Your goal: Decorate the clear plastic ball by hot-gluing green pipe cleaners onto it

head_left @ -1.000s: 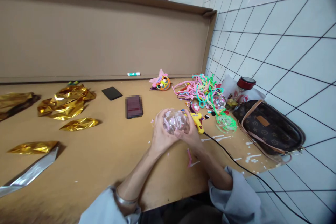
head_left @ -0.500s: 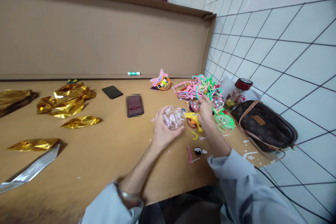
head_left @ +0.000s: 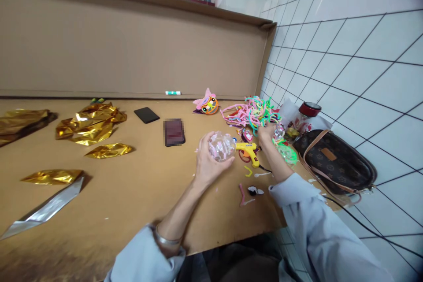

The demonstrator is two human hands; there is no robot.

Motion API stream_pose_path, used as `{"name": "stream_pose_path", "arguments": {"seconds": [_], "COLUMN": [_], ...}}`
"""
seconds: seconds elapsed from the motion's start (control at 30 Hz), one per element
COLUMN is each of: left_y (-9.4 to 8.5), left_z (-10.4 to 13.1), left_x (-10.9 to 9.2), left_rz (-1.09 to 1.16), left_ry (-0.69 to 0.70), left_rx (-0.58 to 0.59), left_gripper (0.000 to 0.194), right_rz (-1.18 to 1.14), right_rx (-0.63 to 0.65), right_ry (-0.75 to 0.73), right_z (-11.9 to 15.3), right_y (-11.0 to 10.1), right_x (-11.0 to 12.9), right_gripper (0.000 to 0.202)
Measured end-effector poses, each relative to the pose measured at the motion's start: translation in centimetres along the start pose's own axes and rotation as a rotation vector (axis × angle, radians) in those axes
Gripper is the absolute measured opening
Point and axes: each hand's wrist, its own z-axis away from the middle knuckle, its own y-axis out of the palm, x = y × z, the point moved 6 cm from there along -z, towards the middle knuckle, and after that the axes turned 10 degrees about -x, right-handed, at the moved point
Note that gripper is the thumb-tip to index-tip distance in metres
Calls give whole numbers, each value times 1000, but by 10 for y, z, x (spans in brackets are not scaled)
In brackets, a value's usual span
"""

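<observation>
My left hand [head_left: 208, 163] is wrapped around a clear plastic ball [head_left: 222, 146] with pale pink bits inside, held above the table. My right hand [head_left: 266, 135] is at the near edge of a tangle of pink, green and yellow fuzzy craft stems [head_left: 254, 112]. Its fingers are bent and pressed together; what they grip, if anything, is hidden. Between the hands lies a yellow hot glue gun [head_left: 251, 152], its nozzle end beside the ball. A second clear ball [head_left: 279, 131] sits just right of my right hand, near a green coil [head_left: 288, 154].
A brown patterned handbag [head_left: 335, 158] and a red-lidded jar [head_left: 307, 114] stand at the right by the tiled wall. A colourful animal-face craft [head_left: 207, 103], a marker [head_left: 173, 93], a black flat device [head_left: 146, 115] and gold foil [head_left: 92, 125] lie farther back and left.
My right hand has moved away from beside the glue gun, to the right and in against the tangle. My left hand still holds the ball. The whole view has shifted slightly.
</observation>
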Motion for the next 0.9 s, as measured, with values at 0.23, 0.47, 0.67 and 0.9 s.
{"name": "stream_pose_path", "arguments": {"seconds": [0.23,0.47,0.67,0.9], "left_y": [-1,-2,-3,-5], "left_z": [-1,-2,-4,-5], "left_x": [1,3,6,3], "left_rz": [-6,-20,-16,-28], "left_ry": [10,4,0,9], "left_rx": [-4,-14,-21,-28], "left_gripper": [82,83,83,84], "right_rz": [-241,-504,-894,-1001], "right_rx": [-92,-19,43,-49], "right_ry": [-184,-480,-337,-100], "right_z": [16,39,57,55], "right_y": [-31,-57,-69,-78], "right_x": [47,97,110,101], "right_gripper": [43,25,5,21]}}
